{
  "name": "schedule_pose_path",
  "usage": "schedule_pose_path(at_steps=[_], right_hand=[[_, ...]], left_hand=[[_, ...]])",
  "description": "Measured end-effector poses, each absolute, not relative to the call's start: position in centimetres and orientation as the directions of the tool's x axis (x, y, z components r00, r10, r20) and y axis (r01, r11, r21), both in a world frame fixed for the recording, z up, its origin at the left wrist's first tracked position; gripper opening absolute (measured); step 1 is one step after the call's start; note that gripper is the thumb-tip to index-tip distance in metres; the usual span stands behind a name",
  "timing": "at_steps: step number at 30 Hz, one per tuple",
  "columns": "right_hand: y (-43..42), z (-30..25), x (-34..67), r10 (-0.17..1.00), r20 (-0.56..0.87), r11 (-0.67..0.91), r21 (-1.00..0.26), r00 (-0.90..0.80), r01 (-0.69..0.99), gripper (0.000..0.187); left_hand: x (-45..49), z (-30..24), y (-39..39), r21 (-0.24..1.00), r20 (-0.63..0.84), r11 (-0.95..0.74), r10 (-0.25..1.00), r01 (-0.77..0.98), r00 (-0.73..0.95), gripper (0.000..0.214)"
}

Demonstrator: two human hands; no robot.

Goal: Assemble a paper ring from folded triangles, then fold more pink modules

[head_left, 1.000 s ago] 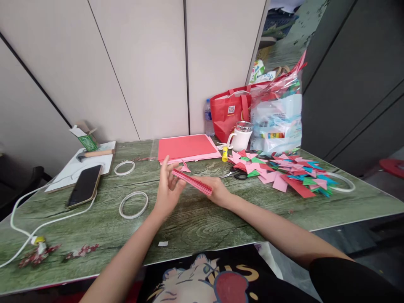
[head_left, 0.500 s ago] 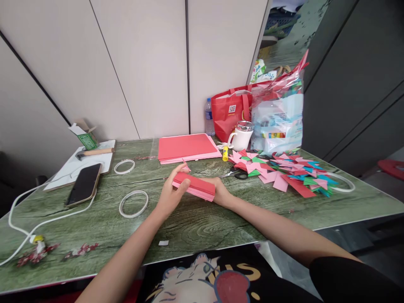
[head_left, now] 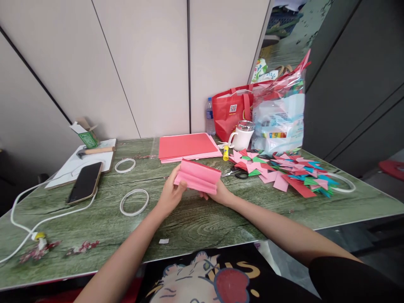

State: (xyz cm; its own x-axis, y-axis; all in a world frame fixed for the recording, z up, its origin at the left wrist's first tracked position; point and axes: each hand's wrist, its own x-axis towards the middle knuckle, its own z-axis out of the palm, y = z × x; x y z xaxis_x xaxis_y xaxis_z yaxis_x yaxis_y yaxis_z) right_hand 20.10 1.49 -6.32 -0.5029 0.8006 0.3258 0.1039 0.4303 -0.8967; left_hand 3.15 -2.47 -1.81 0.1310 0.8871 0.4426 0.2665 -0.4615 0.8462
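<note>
I have the folded pink paper (head_left: 198, 174) up off the desk (head_left: 202, 225), its left end pinched by the fingers of my left hand (head_left: 170, 194), its right end held in my right hand (head_left: 222, 194), whose fingers are partly hidden behind it. I judge it light, springy and easily creased, best gripped near both ends. Beyond, the clear plastic bag (head_left: 277, 145) holds a printed pack; I can't see inside the white mug (head_left: 243, 138) or red bag (head_left: 223, 115).
</note>
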Motion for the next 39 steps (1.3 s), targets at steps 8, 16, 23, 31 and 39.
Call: schedule_pose_path(at_steps=[8, 16, 23, 31, 39], right_hand=[[1.5, -5.4, 20.2, 0.827, 0.168, 0.250, -0.965, -0.537, 0.083, 0.027], [2.1, -5.3, 19.8, 0.846, 0.167, 0.120, -0.985, -0.506, -0.124, 0.036], [2.1, -5.9, 19.7, 0.861, 0.371, 0.351, -0.929, -0.348, -0.121, 0.031], [1.8, -6.0, 19.9, 0.838, 0.445, 0.464, -0.885, -0.317, -0.014, 0.029], [1.8, -6.1, 19.8, 0.849, 0.424, 0.448, -0.894, -0.315, 0.003, 0.024]], left_hand=[[3.0, -2.6, -1.8, 0.905, 0.310, -0.289, 0.950, 0.313, -0.020, 0.024], [2.2, -2.8, -1.5, 0.934, 0.197, -0.135, 0.967, 0.332, -0.160, 0.019], [1.8, -3.0, -2.0, 0.555, 0.583, -0.360, 0.811, 0.750, -0.041, 0.012], [1.8, -3.6, -2.3, 0.315, 0.766, -0.464, 0.640, 0.828, 0.067, 0.024], [1.7, -3.9, -2.3, 0.344, 0.769, -0.503, 0.636, 0.793, 0.070, 0.037]])
